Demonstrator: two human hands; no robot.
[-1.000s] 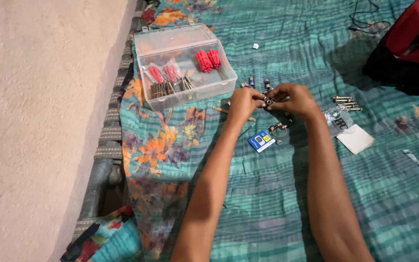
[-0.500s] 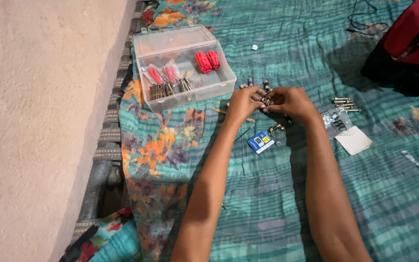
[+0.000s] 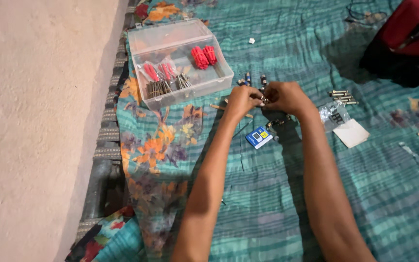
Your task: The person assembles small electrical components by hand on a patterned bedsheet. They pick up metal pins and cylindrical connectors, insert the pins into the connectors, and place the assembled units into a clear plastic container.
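Pinching together over the bed, the left hand point(image 3: 242, 101) and right hand point(image 3: 285, 98) meet fingertip to fingertip on a small metal part point(image 3: 264, 100), too tiny to say what kind; both are closed on it, and it sits in the air just between them, barely above the bedspread point(image 3: 267, 204)

Head view, the only one: just beyond the hands lie two or three loose dark pieces point(image 3: 254, 79). Beyond and left of the left hand stands an open clear box point(image 3: 219, 80) holding red plugs point(image 3: 203, 56) and bundles of grey screws point(image 3: 157, 89). Right below the hands, touching the cloth, is a blue card point(image 3: 259, 137). To the right of the right hand lie a row of bolts point(image 3: 343, 97), a clear bag point(image 3: 333, 114) and a white paper point(image 3: 353, 133). Well beyond on that side sits a red and black bag point(image 3: 403, 39). Left of the bed runs a bare floor point(image 3: 35, 131)

What could go wrong, as I judge it: the part is held only at the fingertips, so a slip would drop it into the soft, patterned folds, where something so small is hard to find. The bed edge is near on the left, and a bounce could send it to the floor. A forearm could also knock the box
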